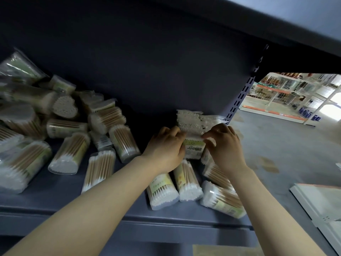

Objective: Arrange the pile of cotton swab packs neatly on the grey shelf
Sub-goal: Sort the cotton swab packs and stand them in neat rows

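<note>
Grey shelf (129, 198): loose pile of packs (55, 126) fills frame left, unsorted. Small stack (195, 119) stands centre-right at the back. Left hand (166, 146) and right hand (225, 145) pinch one pack (193, 146) with curled fingers. Mostly undone.

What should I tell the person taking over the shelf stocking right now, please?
Left hand and right hand: both grip one flat pack from either side, at the row of packs standing against the back right of the grey shelf.
Done: that short row only.
Left: the loose pile on the left, plus several packs lying near the front edge below the hands.
</note>
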`<state>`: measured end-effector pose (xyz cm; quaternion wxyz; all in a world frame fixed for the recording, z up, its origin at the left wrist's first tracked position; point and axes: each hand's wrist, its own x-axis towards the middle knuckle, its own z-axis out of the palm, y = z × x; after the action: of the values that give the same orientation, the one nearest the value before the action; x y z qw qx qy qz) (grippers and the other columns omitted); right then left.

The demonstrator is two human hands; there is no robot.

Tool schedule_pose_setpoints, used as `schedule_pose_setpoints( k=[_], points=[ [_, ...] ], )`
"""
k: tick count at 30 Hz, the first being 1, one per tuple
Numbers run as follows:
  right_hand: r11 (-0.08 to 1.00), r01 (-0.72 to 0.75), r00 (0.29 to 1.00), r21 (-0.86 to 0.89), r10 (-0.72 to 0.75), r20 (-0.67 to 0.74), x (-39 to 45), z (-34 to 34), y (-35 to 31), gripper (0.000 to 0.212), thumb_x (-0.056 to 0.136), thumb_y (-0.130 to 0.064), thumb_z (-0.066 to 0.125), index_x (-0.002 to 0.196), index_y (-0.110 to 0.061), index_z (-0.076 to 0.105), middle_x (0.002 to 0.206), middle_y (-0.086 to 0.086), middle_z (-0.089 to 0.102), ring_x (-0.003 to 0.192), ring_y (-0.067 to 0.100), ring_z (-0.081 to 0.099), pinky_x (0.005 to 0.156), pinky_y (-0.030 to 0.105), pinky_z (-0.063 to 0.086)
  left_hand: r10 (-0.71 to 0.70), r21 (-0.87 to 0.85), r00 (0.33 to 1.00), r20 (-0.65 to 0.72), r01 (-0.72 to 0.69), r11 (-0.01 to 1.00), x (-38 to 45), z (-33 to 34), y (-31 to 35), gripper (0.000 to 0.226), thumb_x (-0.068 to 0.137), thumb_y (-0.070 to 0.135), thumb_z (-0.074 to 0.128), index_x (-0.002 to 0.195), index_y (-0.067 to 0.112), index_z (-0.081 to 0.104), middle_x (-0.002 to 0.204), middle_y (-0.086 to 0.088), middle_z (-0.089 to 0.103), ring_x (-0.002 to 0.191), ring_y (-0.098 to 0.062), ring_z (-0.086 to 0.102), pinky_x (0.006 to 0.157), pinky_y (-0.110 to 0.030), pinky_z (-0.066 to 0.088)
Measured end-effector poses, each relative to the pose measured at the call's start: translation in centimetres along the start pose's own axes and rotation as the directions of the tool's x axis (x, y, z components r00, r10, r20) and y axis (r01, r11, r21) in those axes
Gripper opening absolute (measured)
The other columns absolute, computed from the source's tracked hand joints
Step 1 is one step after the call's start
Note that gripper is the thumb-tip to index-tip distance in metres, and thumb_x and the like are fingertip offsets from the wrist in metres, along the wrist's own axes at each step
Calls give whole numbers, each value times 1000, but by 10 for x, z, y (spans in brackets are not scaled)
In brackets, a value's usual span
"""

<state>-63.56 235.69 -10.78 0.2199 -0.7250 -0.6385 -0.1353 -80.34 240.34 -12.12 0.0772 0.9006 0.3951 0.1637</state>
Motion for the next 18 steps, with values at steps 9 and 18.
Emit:
schedule_pose_setpoints(
  k=[9,18],
  points=[
    [999,38,999,-2,-38,-21,-2,-2,0,12,84,-9,61,87,-10,73,94,10,64,92,33,56,78,39,44,-37,-137,990,-138,18,990,1,2,1,38,96,27,41,133,26,47,128,5,48,114,-20,44,89,-29,40],
    [994,107,986,6,-105,-127,-12,0,-4,9,71,-4,70,74,-12,71,78,7,65,72,33,61,61,31,44,-159,-368,975,-157,92,925,5,6,9,18,90,12,53,108,13,53,112,-4,56,98,-22,56,80,-35,46]
  ],
)
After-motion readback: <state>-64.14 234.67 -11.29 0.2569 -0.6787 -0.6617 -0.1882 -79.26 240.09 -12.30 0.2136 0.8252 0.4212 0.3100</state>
